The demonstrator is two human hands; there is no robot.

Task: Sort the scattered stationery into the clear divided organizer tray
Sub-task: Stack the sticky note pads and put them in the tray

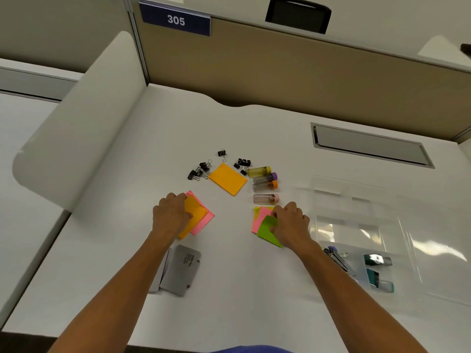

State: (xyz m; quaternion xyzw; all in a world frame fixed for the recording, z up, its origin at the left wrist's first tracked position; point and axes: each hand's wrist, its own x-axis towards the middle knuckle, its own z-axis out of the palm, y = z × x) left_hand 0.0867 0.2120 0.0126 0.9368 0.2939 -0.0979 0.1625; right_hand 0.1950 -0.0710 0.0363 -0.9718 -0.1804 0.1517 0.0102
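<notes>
Clear organizer tray [362, 220] is set near the table's [254, 128] right edge. Orange and pink notes [201, 215] are pinched by the left hand [171, 215]; green note [266, 229] is pinched by the right hand [289, 225], just left of the tray.

Bright, even light from overhead washes the white counter [254, 138] and leaves only faint, soft shadows beside the arms and under the hands. White glare streaks run across the clear tray [356, 200], so its walls and dividers are hard to trace. The wide lens bends the partition [293, 70] and the counter's edges toward the corners. The whole picture is slightly soft; small print on the grey card [182, 270] is unreadable.
</notes>
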